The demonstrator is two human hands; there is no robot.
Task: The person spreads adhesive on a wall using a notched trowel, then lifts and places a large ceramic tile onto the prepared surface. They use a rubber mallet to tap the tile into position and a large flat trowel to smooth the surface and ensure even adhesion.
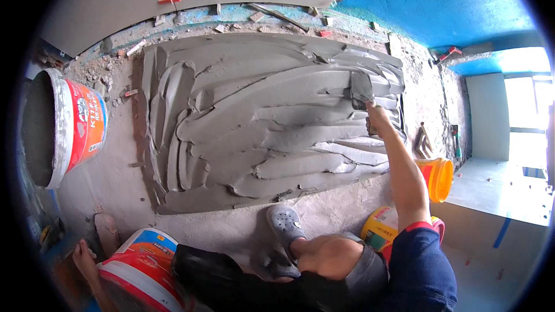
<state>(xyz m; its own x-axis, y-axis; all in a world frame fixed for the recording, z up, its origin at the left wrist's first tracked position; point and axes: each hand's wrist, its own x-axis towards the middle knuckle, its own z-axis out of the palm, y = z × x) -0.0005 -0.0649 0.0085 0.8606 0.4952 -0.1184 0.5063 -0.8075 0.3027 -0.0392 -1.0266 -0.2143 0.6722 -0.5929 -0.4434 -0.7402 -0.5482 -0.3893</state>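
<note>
Bent knees and a grey clog (pixel 285 222) are sitting closest, just below the wet mortar bed (pixel 254 127). Stretching far forward, the right hand (pixel 374 117) is clamping a trowel (pixel 361 89) on the mortar's far edge. Well apart, the left hand (pixel 84 257) is gripping a red-and-white bucket's (pixel 141 268) rim. An orange bucket (pixel 438 178) is standing beside the right forearm.
</note>
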